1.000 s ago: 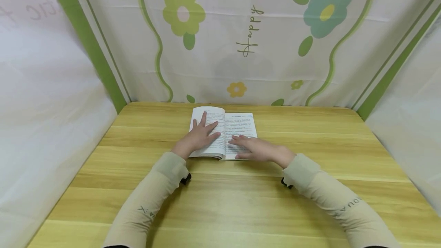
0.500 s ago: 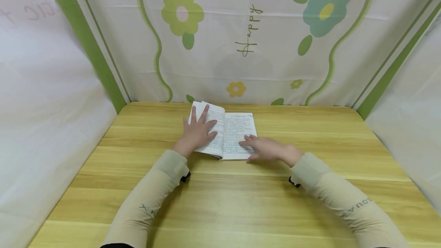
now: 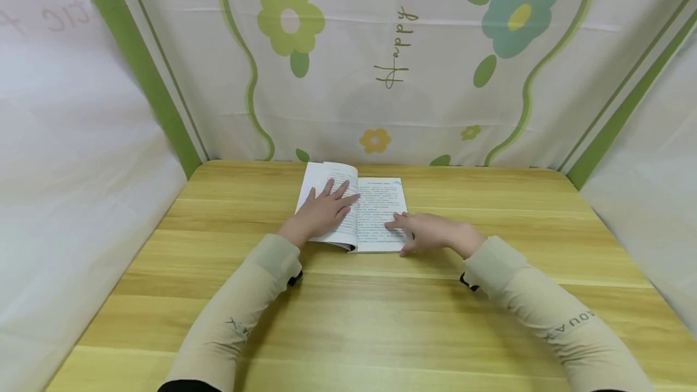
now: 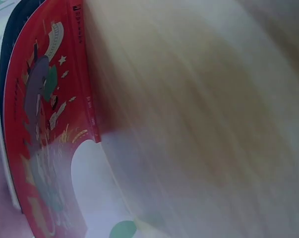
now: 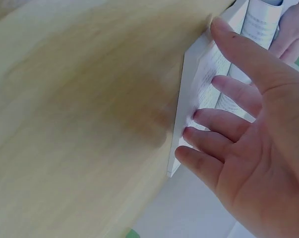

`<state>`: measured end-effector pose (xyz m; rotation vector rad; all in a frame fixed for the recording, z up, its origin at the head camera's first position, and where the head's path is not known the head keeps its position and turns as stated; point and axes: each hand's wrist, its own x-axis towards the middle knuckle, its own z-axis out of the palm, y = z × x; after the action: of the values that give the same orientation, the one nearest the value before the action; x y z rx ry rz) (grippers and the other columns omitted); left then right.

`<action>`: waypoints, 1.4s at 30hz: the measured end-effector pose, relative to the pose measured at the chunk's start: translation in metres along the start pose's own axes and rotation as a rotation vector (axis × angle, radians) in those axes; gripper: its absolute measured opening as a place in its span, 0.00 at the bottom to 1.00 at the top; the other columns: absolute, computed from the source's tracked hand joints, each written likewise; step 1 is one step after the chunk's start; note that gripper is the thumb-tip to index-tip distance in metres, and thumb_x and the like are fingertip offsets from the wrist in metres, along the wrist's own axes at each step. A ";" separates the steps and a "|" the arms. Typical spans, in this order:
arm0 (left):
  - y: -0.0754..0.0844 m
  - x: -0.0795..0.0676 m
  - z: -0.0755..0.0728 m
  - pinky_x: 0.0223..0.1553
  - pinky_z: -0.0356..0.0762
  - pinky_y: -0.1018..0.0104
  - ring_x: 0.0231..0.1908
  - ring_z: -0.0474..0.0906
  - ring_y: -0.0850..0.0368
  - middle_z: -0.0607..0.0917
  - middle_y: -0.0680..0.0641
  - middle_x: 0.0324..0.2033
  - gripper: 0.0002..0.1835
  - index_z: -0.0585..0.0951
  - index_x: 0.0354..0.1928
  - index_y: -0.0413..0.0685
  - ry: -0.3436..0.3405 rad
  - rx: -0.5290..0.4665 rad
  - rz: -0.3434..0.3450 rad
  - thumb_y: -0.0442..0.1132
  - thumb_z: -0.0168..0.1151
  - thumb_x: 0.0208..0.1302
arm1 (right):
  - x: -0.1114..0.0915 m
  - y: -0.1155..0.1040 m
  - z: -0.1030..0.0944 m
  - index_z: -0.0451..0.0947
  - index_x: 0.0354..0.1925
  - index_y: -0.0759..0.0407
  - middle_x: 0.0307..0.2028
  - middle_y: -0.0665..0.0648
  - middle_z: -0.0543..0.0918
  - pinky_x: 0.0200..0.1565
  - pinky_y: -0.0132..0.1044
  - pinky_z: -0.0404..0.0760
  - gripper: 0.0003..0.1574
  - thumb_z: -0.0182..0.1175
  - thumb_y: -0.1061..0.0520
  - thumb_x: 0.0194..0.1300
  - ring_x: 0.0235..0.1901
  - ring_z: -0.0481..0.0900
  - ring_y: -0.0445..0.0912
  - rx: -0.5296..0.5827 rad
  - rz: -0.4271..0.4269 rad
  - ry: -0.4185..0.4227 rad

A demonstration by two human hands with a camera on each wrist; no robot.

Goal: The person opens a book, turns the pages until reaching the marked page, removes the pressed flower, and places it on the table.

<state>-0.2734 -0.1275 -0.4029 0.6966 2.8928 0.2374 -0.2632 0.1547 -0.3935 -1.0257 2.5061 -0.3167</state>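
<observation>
A paperback book (image 3: pixel 376 198) lies spread near the far side of the table, with printed text on both pages. My left hand (image 3: pixel 321 213) rests on the left page, fingers spread, fingertips close to the centre fold. At the right page's outer edge is my right hand (image 3: pixel 432 231). In the right wrist view, the thumb of the right hand (image 5: pixel 268 139) reaches the near corner, while its loosely bent fingers touch the page. The left pages curve up from the fold. A red illustrated cover (image 4: pixel 70 109) shows their underside in the left wrist view; the left hand is hidden there.
The wooden table (image 3: pixel 354 325) extends toward me and to both sides of the book. Behind it hangs a white curtain (image 3: pixel 337 95) printed with flowers. White fabric panels (image 3: pixel 71 168) also close off the left and right sides.
My right hand has moved right, from over the right page to its outer edge. My left hand has slid slightly right toward the fold, and the left pages have shifted under it.
</observation>
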 end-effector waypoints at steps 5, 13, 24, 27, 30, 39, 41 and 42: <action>-0.004 -0.005 0.001 0.72 0.39 0.30 0.79 0.34 0.40 0.47 0.48 0.81 0.31 0.61 0.80 0.63 -0.008 -0.046 0.023 0.61 0.40 0.82 | 0.000 0.001 -0.003 0.70 0.73 0.57 0.75 0.70 0.60 0.67 0.54 0.68 0.43 0.72 0.49 0.65 0.73 0.61 0.65 0.020 0.001 -0.020; -0.010 -0.009 0.002 0.72 0.40 0.30 0.79 0.34 0.39 0.47 0.46 0.81 0.32 0.60 0.81 0.62 -0.014 -0.097 0.030 0.61 0.41 0.81 | -0.004 0.007 -0.009 0.74 0.70 0.59 0.74 0.69 0.63 0.51 0.43 0.72 0.34 0.67 0.59 0.67 0.52 0.78 0.53 0.020 -0.016 -0.038; -0.016 -0.011 0.001 0.72 0.37 0.30 0.79 0.32 0.39 0.45 0.46 0.81 0.32 0.59 0.81 0.62 -0.026 -0.140 0.025 0.59 0.44 0.81 | -0.008 0.016 -0.003 0.66 0.73 0.69 0.68 0.72 0.71 0.53 0.46 0.78 0.38 0.61 0.49 0.76 0.48 0.83 0.53 0.060 0.087 0.134; -0.017 -0.012 0.000 0.72 0.36 0.30 0.79 0.32 0.39 0.45 0.45 0.81 0.32 0.60 0.81 0.61 -0.027 -0.155 0.026 0.59 0.44 0.81 | -0.008 0.013 -0.002 0.66 0.73 0.70 0.67 0.73 0.72 0.44 0.44 0.76 0.39 0.60 0.46 0.77 0.27 0.72 0.47 0.103 0.084 0.193; -0.017 -0.013 -0.001 0.72 0.37 0.30 0.79 0.32 0.38 0.46 0.45 0.81 0.32 0.60 0.81 0.61 -0.026 -0.165 0.022 0.58 0.45 0.81 | -0.005 0.007 0.000 0.62 0.75 0.70 0.70 0.72 0.67 0.55 0.49 0.78 0.43 0.58 0.43 0.77 0.35 0.81 0.53 0.143 0.067 0.268; -0.015 -0.012 -0.002 0.72 0.34 0.29 0.79 0.31 0.39 0.45 0.45 0.81 0.32 0.60 0.81 0.60 -0.028 -0.216 0.014 0.58 0.47 0.81 | 0.012 -0.015 0.005 0.52 0.82 0.53 0.77 0.62 0.58 0.69 0.57 0.65 0.46 0.56 0.40 0.77 0.70 0.66 0.62 0.205 0.024 0.377; -0.014 -0.011 -0.002 0.71 0.34 0.29 0.79 0.30 0.39 0.45 0.45 0.81 0.32 0.60 0.81 0.60 -0.033 -0.218 0.012 0.58 0.47 0.80 | 0.017 -0.019 0.005 0.52 0.82 0.53 0.77 0.64 0.58 0.69 0.58 0.64 0.45 0.56 0.41 0.78 0.71 0.65 0.63 0.197 0.000 0.380; -0.014 -0.011 -0.002 0.71 0.34 0.29 0.79 0.31 0.39 0.45 0.45 0.81 0.32 0.60 0.81 0.59 -0.035 -0.219 0.011 0.58 0.47 0.80 | 0.019 -0.022 0.005 0.52 0.82 0.53 0.77 0.64 0.57 0.70 0.58 0.64 0.45 0.56 0.42 0.78 0.71 0.64 0.63 0.200 -0.008 0.377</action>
<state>-0.2703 -0.1454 -0.4024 0.6700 2.7738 0.5289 -0.2594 0.1260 -0.3959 -0.9686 2.7240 -0.8130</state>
